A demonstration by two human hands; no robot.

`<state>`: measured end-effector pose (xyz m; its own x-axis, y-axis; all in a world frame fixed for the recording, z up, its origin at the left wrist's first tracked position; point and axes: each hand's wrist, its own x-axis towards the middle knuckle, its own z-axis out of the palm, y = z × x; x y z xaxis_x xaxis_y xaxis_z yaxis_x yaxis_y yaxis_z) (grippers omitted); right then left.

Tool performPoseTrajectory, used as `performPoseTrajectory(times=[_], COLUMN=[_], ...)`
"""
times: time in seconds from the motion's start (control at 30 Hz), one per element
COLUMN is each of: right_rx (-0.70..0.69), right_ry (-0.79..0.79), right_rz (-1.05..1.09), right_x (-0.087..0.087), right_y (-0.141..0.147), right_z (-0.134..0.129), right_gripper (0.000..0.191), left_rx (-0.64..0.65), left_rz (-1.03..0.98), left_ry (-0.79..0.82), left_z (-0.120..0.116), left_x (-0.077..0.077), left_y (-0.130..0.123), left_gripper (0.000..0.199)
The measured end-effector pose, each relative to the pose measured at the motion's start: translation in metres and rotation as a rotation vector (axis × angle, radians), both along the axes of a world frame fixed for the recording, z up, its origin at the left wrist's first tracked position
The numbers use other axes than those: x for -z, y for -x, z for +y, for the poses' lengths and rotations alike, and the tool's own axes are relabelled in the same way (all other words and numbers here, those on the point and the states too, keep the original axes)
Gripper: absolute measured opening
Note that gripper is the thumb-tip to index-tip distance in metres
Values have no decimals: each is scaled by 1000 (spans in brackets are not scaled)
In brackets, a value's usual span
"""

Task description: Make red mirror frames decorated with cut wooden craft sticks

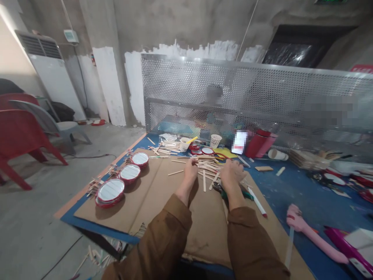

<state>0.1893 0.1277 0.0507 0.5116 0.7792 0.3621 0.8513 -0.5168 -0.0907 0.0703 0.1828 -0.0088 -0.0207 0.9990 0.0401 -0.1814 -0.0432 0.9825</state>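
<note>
My left hand (190, 173) is at the left edge of a loose pile of flat wooden craft sticks (208, 166), fingertips drawn together; whatever they pinch is too small to make out. On the pile's right side, my right hand (232, 174) has its fingers curled, and what lies under them is hidden. Dark green-handled pliers (247, 196) lie partly beneath my right wrist. Beside them rests a white marker with a red end (258, 202). All of this sits on a brown cardboard sheet (163, 194).
Red-rimmed round pieces (110, 190) with sticks attached stand in stacks at left. Behind the pile are paper cups (215, 140), a lit phone (239, 142) and a red bottle (258, 143). A pink glue gun (314, 237) lies right. A perforated metal screen (180, 85) borders the table.
</note>
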Motion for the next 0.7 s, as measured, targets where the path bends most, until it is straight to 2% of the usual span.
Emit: performPoseTrajectory(times=[0.07,0.17,0.27,0.4,0.6,0.7], right_rx=[-82,-304,-347,-340,-325,-410], right_ry=[-31,89,127,97,-3,5], right_rz=[-32,1,23,59,195,308], right_x=[0,6,18,27,9,-1], right_y=[8,30,47,48,28,17], right_z=[2,12,23,29,21,11], right_gripper=[31,26,26,28,28,23], left_rx=[-14,-26,-22,-4,56,125], left_rz=[36,84,117,146,147,139], left_ry=[-8,-18,-16,-25,-108,-215], left_z=[0,0,0,2,0,-4], left_x=[-2,-5,-7,-5,-2,-2], left_y=[-2,-3,-2,0,-3,-4], left_gripper=[22,24,26,29,23,10])
